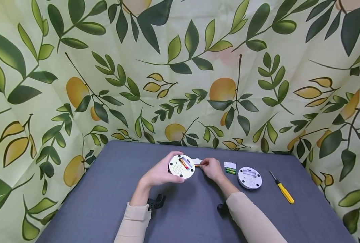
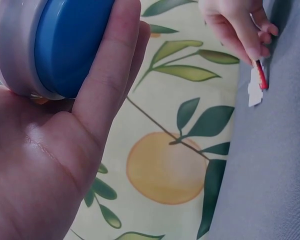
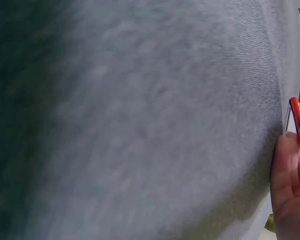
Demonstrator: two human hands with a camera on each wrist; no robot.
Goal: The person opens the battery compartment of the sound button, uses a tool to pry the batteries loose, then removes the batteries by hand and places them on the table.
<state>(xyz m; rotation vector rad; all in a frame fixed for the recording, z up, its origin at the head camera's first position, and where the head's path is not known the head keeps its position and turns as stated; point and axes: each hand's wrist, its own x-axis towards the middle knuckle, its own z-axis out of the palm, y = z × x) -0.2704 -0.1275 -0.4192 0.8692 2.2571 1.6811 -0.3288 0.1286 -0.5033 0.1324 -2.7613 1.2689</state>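
Observation:
My left hand (image 1: 158, 172) grips a round white device (image 1: 176, 171) by its rim, clear of the table. Its underside, with an uncovered battery slot, faces the head camera, and one red-and-yellow battery (image 1: 184, 163) lies in the slot. From the left wrist, the device's blue domed side (image 2: 70, 45) shows, with the fingers along it. To the right of the device, my right hand (image 1: 212, 168) pinches another red-and-yellow battery (image 2: 261, 76) between thumb and fingers. Right beside that battery is a small white battery cover (image 1: 197, 161) at the table's surface.
Right of my right hand lie another white cover (image 1: 230, 165) and green batteries (image 1: 230, 171). A second round white device (image 1: 250, 179) rests underside up, its slot uncovered. Farther right is a yellow-handled screwdriver (image 1: 285, 193). Leaf-and-fruit printed fabric (image 1: 180, 77) hangs behind the grey table (image 1: 107, 202).

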